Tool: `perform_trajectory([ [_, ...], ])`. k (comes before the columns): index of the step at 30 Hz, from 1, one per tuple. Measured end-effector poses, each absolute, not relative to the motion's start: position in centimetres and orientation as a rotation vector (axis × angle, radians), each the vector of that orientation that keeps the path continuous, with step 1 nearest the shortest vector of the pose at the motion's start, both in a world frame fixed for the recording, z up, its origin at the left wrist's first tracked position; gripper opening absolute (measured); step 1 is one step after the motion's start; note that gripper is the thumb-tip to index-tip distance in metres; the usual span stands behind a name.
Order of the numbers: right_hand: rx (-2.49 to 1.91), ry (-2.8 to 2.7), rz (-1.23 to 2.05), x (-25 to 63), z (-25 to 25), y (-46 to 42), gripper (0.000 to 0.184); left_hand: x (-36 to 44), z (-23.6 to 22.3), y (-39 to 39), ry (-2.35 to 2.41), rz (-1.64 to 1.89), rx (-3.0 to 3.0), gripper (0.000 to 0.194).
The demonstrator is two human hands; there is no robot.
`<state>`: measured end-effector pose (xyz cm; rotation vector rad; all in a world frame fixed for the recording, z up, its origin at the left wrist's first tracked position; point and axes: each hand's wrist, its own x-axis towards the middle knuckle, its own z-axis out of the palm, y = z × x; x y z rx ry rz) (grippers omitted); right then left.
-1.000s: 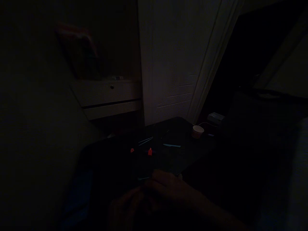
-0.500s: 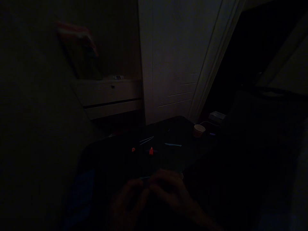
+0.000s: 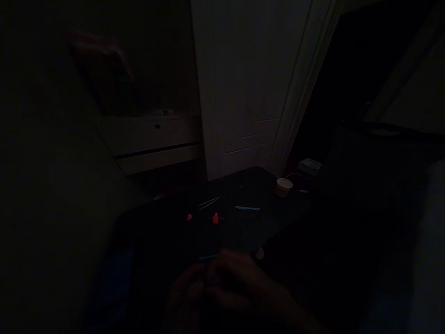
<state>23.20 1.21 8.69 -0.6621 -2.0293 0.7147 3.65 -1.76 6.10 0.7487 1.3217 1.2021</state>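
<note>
The scene is very dark. My right hand (image 3: 239, 283) and my left hand (image 3: 186, 294) are close together at the bottom middle, over the near edge of a dark table (image 3: 163, 232). Their fingers curl inward and meet around something small that I cannot make out. A thin bluish strip (image 3: 207, 257) shows just beyond the fingertips. Further out on the table lie a small orange piece (image 3: 215, 218), a smaller orange bit (image 3: 189, 217), thin pale sticks (image 3: 208, 203) and a teal flat tool (image 3: 247, 208).
A small paper cup (image 3: 284, 187) stands at the table's far right corner, a pale box (image 3: 309, 165) behind it. A white door (image 3: 243, 93) rises beyond. A pale drawer unit (image 3: 153, 144) sits at the left. A small round pale object (image 3: 259, 253) lies near my right hand.
The view has shifted slightly, so objects sit a little further left. My hands stay together at the near edge, with small finger movements.
</note>
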Motion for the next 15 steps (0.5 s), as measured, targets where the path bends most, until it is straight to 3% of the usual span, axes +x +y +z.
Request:
perform_trajectory([
  [7,-0.674,-2.075,0.266,22.9,7.8,2.1,0.02,3.4,8.0,-1.5,1.479,1.21,0.896,0.055],
  [12,-0.644,-2.019,0.391,22.8,7.0,2.0,0.016,3.0,8.1,-1.6,1.425,1.103,1.064,0.056],
  [15,-0.649,-2.016,0.509,23.0,7.5,2.0,0.027,2.9,8.0,-1.7,1.409,1.081,1.107,0.051],
])
